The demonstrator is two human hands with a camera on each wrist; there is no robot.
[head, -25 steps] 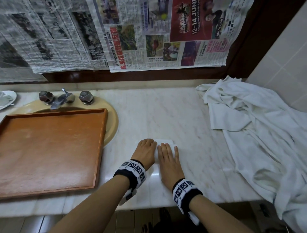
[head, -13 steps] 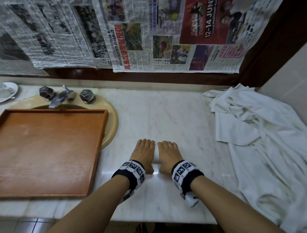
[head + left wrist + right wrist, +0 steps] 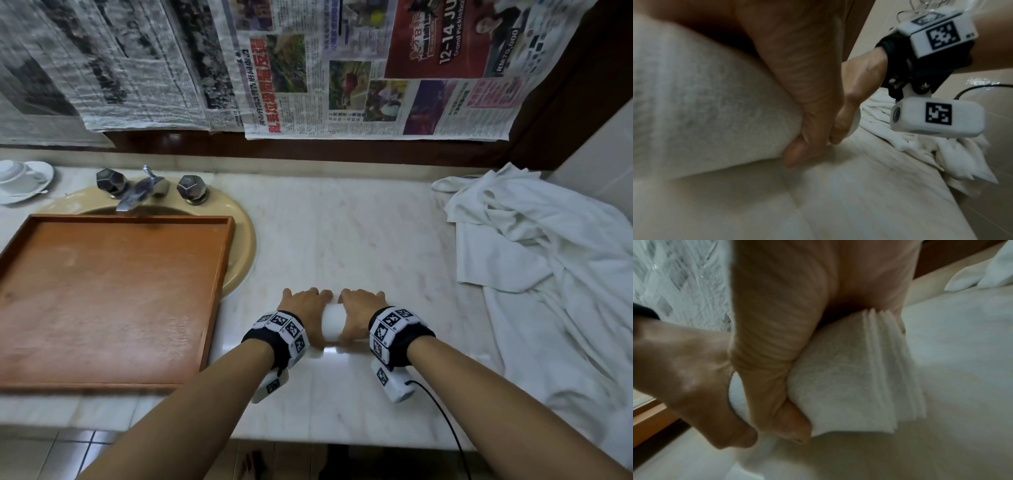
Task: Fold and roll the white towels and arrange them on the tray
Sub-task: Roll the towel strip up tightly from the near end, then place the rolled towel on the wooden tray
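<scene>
The rolled towel [image 3: 333,322] sits on the marble counter [image 3: 359,240] near the front edge, just right of the wooden tray [image 3: 219,294], with both your hands wrapped over it side by side. It's soft terry, light and squishy, so I'd guess it springs loose the second you ease off (the layered end in the right wrist view already looks a bit fanned). Your left hand [image 3: 303,308] and right hand [image 3: 359,310] both have fingers curled over the top and thumbs tucked underneath. Best hold is probably around the middle, seam pinned down. The heap of loose towels [image 3: 548,274] waits far right.
</scene>
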